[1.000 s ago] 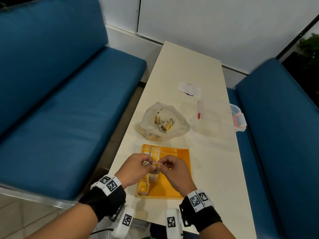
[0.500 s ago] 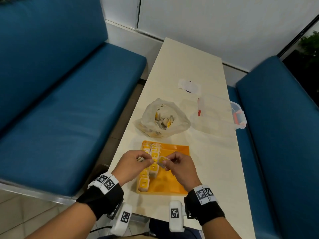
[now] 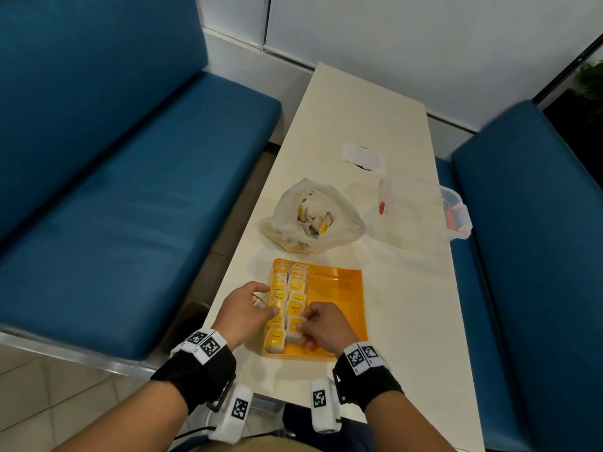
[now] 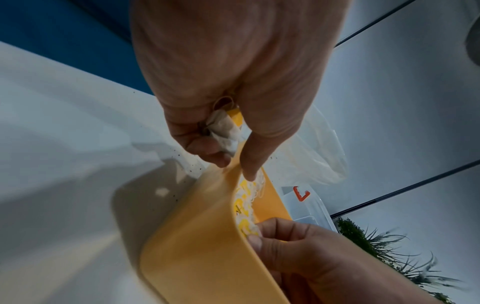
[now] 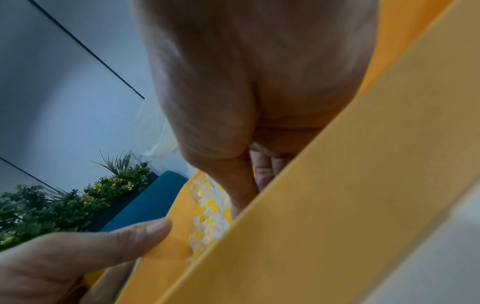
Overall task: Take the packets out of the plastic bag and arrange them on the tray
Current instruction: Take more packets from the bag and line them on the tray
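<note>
Partway: 2 rows of packets (image 3: 288, 301) fill tray (image 3: 342, 288); right hand (image 3: 321, 324) pinching another down, left hand (image 3: 248, 308) clutching spares; plastic bag (image 3: 313, 216) far from emptied.

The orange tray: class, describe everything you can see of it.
The tray is orange, rectangular, shallow, with a raised rim and rounded corners; it looks like smooth plastic. It lies flat on the table, just nearer the person than the bag. Two rows of packets fill its left side; the right side is bare. The right hand sets a packet into it; the left hand, holding packets, is at its left rim.
</note>
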Tool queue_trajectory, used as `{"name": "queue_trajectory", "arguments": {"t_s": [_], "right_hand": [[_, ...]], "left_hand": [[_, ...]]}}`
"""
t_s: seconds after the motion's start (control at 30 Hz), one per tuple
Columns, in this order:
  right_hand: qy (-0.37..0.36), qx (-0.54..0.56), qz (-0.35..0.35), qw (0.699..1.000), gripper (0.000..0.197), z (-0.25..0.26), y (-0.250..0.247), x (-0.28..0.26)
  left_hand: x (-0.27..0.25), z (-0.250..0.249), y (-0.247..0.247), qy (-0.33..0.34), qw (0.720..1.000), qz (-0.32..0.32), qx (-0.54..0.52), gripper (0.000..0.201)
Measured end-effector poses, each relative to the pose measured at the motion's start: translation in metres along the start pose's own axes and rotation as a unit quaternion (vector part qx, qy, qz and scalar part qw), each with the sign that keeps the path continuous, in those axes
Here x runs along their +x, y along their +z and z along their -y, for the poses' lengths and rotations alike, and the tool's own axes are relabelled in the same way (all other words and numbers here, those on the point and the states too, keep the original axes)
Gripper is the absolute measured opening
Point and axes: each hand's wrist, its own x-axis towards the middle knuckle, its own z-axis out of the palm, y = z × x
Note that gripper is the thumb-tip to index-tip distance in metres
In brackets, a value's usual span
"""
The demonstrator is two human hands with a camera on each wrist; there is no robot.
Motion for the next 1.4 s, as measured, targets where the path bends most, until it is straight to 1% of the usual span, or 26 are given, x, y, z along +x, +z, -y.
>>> {"name": "queue_trajectory", "arguments": {"t_s": [0.27,0.33,0.43,0.5,0.67,0.77,0.8,0.9,0.93,0.97,1.1,1.17,1.2,1.27,1.33,1.4], "right_hand": [[-0.004,-0.044,-0.077,0.996,0.018,0.001,0.013,0.009],[-0.011,-0.058,-0.092,0.994,0.016,0.002,0.016,0.009],[-0.023,-0.11,-0.118,0.987,0.01,0.004,0.02,0.008],[-0.028,-0.139,-0.135,0.981,0.011,0.005,0.022,0.007],[-0.026,-0.141,-0.16,0.977,0.01,0.009,0.026,0.009],[-0.023,-0.14,-0.165,0.976,0.01,0.01,0.027,0.011],[-0.02,-0.138,-0.163,0.977,0.012,0.01,0.027,0.011],[-0.013,-0.119,-0.168,0.978,0.035,0.009,0.023,0.009],[-0.013,-0.112,-0.172,0.979,0.038,0.009,0.022,0.008],[-0.019,-0.107,-0.173,0.979,0.039,0.01,0.021,0.008],[-0.056,-0.116,-0.142,0.981,0.027,0.01,0.022,0.008],[-0.055,-0.124,-0.145,0.98,0.03,0.01,0.018,0.006],[-0.055,-0.127,-0.153,0.978,0.035,0.01,0.015,0.005],[-0.069,-0.12,-0.18,0.974,0.048,0.015,0.006,-0.002],[-0.135,-0.092,-0.195,0.967,0.046,0.026,0.0,-0.011],[-0.216,-0.068,-0.172,0.959,0.038,0.039,-0.001,-0.021]], "left_hand": [[-0.001,0.0,0.001,-0.014,1.0,0.005,-0.011,0.041],[-0.002,0.0,0.001,-0.014,1.0,0.006,-0.013,0.041],[-0.002,0.0,0.001,-0.011,1.0,0.006,-0.016,0.041],[-0.002,0.0,0.001,-0.011,1.0,0.007,-0.016,0.041],[-0.003,-0.002,0.0,-0.012,1.0,0.011,-0.013,0.041],[-0.003,-0.001,0.0,-0.013,1.0,0.014,-0.008,0.041],[-0.003,-0.002,0.0,-0.014,1.0,0.014,-0.008,0.042],[-0.003,-0.002,-0.001,-0.019,1.0,0.016,-0.01,0.043],[-0.003,-0.003,-0.002,-0.022,1.0,0.017,-0.013,0.043],[-0.002,-0.002,-0.003,-0.023,0.999,0.018,-0.015,0.043],[-0.004,-0.002,-0.006,-0.031,0.999,0.029,-0.022,0.043],[-0.008,-0.007,-0.011,-0.039,0.997,0.023,-0.068,0.036],[-0.01,-0.012,-0.014,-0.049,0.992,0.022,-0.119,0.035],[-0.013,-0.021,-0.022,-0.087,0.967,0.042,-0.235,0.042],[-0.014,-0.029,-0.03,-0.122,0.929,0.083,-0.34,0.053],[-0.013,-0.033,-0.034,-0.138,0.9,0.124,-0.395,0.057]]}}
